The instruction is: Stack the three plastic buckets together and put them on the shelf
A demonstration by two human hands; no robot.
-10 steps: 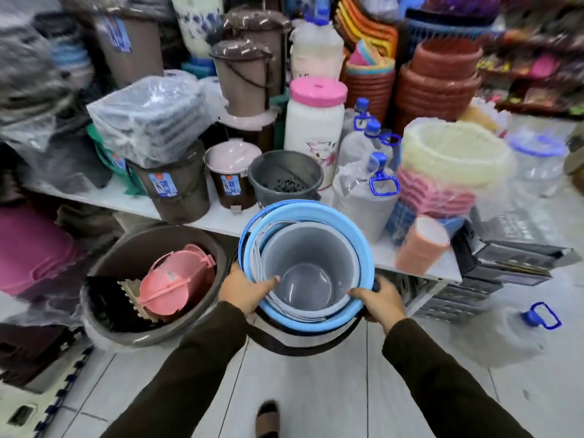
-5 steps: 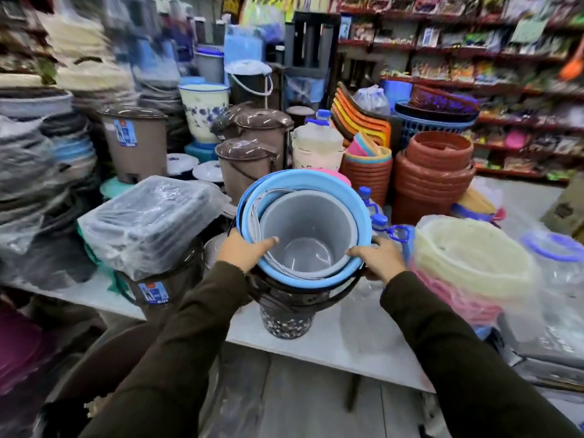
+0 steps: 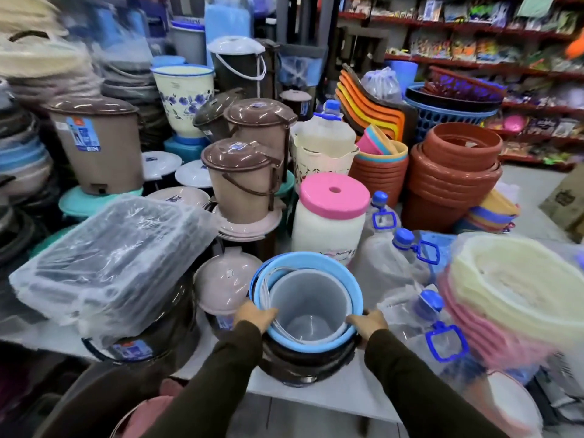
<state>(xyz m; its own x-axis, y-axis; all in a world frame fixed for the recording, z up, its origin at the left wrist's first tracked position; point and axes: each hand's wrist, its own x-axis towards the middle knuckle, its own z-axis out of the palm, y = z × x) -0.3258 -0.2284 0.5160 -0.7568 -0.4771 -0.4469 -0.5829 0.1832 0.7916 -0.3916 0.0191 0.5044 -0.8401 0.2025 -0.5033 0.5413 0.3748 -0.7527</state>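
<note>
The nested stack of buckets [image 3: 305,314], a grey one inside a light blue one inside a dark outer one, sits on the white shelf [image 3: 331,396] at its front edge. The left hand [image 3: 255,316] clamps the stack's rim on one side, thumb hooked inside; the right hand [image 3: 368,325] grips the opposite side of the rim. Just behind the stack stands a white jar with a pink lid [image 3: 331,216], and beside the stack's left a beige-lidded bin [image 3: 226,279].
</note>
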